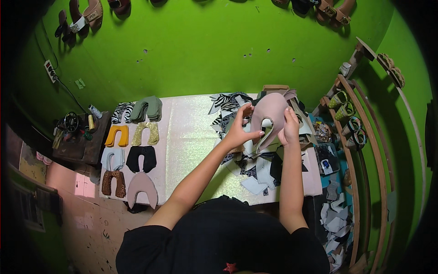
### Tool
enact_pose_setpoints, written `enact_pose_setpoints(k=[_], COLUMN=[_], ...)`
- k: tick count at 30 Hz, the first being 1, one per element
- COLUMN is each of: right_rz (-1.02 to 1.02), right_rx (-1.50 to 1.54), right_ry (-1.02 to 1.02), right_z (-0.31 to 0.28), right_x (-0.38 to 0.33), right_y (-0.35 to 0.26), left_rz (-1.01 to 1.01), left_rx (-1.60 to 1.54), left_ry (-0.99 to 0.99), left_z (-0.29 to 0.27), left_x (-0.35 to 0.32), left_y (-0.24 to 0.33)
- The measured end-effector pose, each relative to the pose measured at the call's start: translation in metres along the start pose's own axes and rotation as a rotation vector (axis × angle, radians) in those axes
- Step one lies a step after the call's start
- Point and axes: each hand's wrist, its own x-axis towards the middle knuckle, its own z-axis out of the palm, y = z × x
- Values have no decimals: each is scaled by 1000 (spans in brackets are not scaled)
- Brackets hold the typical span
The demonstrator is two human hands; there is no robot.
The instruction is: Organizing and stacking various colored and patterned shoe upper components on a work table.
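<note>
Left hand (238, 131) pinching near-left edge of pink shoe upper (270, 116); right hand (290, 129) gripping its right edge; held above scrap pile (255, 164) at far right of table (191, 132); long axis near-to-far, between both hands.

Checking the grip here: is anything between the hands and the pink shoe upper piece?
Nothing visible. The left hand and right hand both hold the pink upper piece directly, raised above the scrap pile.
</note>
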Motion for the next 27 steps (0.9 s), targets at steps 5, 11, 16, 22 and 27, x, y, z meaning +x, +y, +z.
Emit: enact_pose_setpoints(k=[5,11,16,22,27], right_rz=[144,291,398,518,821], right_rx=[43,113,-115,-264,-240], right_ry=[-26,-90,-230,-397,-405], right_z=[16,33,67,112,135], right_x=[-12,-36,-61,-80,-109], right_y=[23,37,59,105,170], left_rz=[-142,-294,-427,-554,-612], left_rx=[-386,-657,-981,-735,-666], left_ry=[-144,-85,-147,-302,-111], left_z=[-23,-68,-115,-175,-222], left_x=[-12,-49,-84,-136,-189], left_y=[-5,-4,-4,18,28])
